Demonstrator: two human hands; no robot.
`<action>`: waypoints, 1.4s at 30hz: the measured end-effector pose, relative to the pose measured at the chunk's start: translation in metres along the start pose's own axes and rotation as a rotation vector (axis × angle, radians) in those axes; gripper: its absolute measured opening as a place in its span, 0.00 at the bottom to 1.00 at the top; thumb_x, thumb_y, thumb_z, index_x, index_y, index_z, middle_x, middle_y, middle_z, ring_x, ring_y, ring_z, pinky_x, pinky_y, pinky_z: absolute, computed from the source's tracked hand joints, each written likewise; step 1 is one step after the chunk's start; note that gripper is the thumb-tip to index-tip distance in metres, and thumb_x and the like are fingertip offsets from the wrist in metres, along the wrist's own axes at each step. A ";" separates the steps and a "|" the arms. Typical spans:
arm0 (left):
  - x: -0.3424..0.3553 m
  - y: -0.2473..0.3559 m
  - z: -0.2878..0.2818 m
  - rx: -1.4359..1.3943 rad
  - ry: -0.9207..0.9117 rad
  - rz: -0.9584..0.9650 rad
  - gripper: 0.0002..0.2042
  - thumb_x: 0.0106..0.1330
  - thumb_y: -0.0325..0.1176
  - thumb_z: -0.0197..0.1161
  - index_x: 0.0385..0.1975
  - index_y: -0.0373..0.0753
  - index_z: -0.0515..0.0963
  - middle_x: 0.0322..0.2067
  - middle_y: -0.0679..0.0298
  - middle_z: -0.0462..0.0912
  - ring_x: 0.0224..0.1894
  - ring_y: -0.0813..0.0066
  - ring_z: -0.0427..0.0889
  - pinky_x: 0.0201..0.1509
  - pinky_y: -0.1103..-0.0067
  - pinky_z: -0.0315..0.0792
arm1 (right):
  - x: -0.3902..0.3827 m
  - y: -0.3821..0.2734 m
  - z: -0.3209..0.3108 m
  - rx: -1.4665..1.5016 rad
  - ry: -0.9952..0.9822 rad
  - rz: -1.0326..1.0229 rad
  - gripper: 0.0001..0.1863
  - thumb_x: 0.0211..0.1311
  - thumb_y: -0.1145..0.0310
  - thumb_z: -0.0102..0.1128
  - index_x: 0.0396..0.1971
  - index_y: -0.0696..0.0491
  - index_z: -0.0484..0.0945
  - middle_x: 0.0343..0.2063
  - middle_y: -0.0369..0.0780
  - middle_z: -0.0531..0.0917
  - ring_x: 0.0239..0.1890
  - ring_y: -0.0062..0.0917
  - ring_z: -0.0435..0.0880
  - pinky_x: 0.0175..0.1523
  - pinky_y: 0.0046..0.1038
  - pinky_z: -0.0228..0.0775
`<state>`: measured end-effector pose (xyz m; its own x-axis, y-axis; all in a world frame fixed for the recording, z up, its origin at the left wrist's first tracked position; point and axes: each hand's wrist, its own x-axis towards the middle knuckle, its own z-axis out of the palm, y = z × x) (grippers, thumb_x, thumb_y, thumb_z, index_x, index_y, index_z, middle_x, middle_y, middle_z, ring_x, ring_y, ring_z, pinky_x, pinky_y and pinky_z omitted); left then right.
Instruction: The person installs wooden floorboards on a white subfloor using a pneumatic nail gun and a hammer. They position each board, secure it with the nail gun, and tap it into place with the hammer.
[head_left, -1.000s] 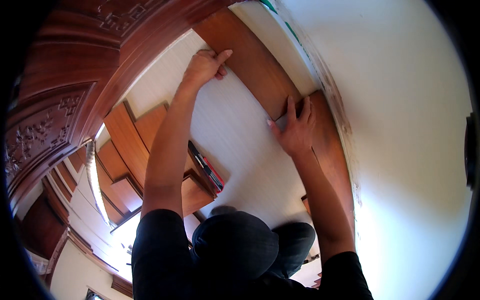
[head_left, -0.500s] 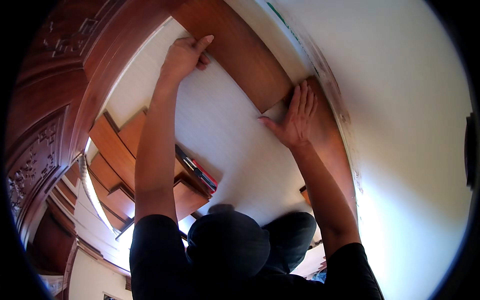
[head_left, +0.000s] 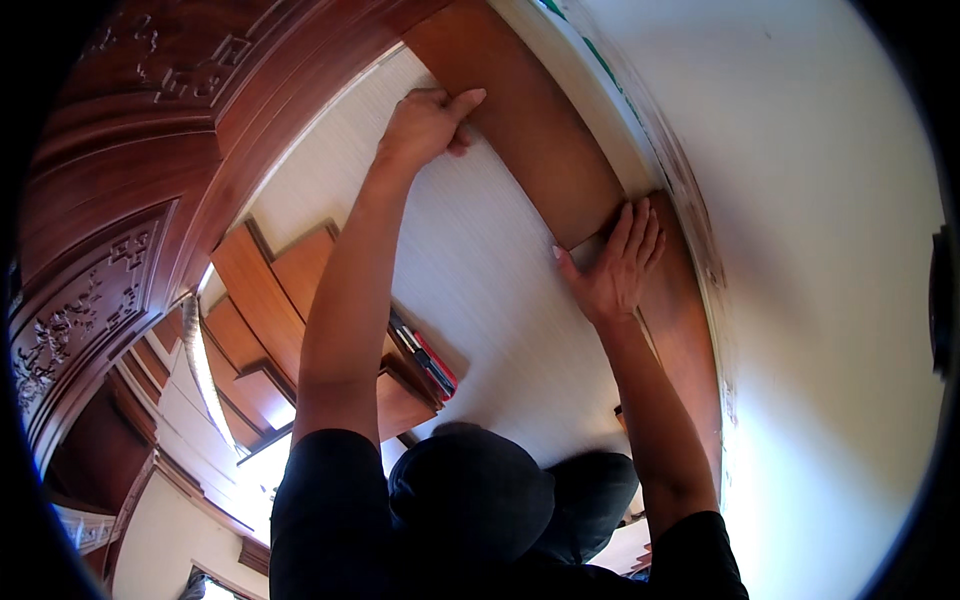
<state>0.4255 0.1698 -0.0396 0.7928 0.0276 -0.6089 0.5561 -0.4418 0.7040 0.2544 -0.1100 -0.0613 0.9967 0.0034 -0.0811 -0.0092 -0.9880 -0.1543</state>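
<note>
A brown wooden floor plank lies on pale, fine-lined underlay, alongside the wall. My left hand is at its inner long edge, thumb on top and the other fingers curled against the edge. Closer to me, a second floor plank runs along the wall. My right hand is open, its fingers stretched over the place where the two planks' ends come together. Its thumb points toward the first plank's corner, and the palm covers part of the joint.
Several loose planks are stacked at the left. On the nearer ones rests a red and black utility knife beside slim pen-like tools. Carved dark wood panelling borders the left, a white wall the right. My knee is close below.
The whole view has shifted, so the scene sits farther right and slightly lower. Both hands keep nearly the same places on the planks.
</note>
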 end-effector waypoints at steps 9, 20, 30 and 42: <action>0.012 0.002 0.013 -0.072 -0.012 -0.003 0.30 0.70 0.60 0.66 0.38 0.31 0.84 0.24 0.60 0.86 0.24 0.75 0.84 0.32 0.78 0.76 | -0.001 0.008 0.009 0.034 0.115 -0.005 0.59 0.57 0.31 0.63 0.74 0.63 0.55 0.76 0.56 0.57 0.79 0.54 0.53 0.79 0.60 0.37; 0.006 0.003 0.005 0.176 0.004 0.024 0.26 0.73 0.57 0.63 0.32 0.33 0.83 0.23 0.57 0.88 0.23 0.70 0.86 0.37 0.75 0.80 | -0.003 0.005 0.012 -0.102 0.076 -0.016 0.53 0.61 0.33 0.58 0.76 0.55 0.59 0.77 0.54 0.58 0.79 0.52 0.53 0.80 0.60 0.37; 0.093 0.012 0.027 0.286 0.579 1.018 0.15 0.70 0.37 0.68 0.21 0.38 0.82 0.21 0.58 0.80 0.29 0.59 0.80 0.37 0.65 0.74 | -0.006 0.003 0.023 -0.125 0.105 -0.057 0.52 0.62 0.33 0.55 0.75 0.57 0.61 0.78 0.45 0.60 0.79 0.52 0.53 0.79 0.62 0.38; 0.082 0.007 0.061 0.185 0.602 1.017 0.17 0.67 0.42 0.70 0.15 0.46 0.79 0.15 0.64 0.77 0.23 0.60 0.78 0.29 0.67 0.73 | 0.000 0.005 0.014 0.021 0.114 0.000 0.54 0.61 0.33 0.58 0.74 0.61 0.58 0.76 0.58 0.58 0.79 0.53 0.54 0.80 0.58 0.39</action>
<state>0.4785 0.1141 -0.1070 0.8657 -0.0159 0.5003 -0.3989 -0.6256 0.6705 0.2535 -0.1123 -0.0754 0.9994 -0.0151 0.0312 -0.0094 -0.9846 -0.1746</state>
